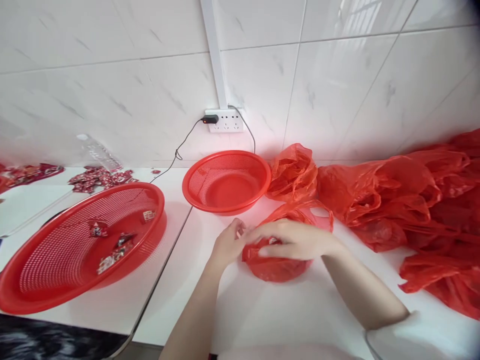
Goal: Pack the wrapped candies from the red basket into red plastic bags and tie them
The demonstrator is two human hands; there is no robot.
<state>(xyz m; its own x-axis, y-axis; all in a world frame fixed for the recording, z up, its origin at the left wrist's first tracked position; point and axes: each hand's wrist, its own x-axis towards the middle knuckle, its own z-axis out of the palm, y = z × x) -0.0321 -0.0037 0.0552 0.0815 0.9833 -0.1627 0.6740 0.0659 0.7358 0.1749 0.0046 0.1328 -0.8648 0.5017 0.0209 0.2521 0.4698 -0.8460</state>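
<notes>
On the white table in front of me lies a red plastic bag [279, 270], its mouth loosely gathered and one handle loop spread out behind it. My left hand [228, 245] is at the bag's left edge, fingers curled and closed on the plastic. Over the bag's mouth reaches my right hand [287, 240], slightly blurred, its fingers stretched toward the left hand and the thumb apart from them. A small part of a printed packet [275, 241] shows inside the bag beneath the right hand; the rest of the contents is hidden.
A red basket [227, 206] stands behind the bag, and a larger one [84, 200] with several small packets stands left. Filled red bags [352, 190] line the right side. A clear bottle [99, 152], loose packets [99, 177] and a wall socket [227, 121] with cable are farther back.
</notes>
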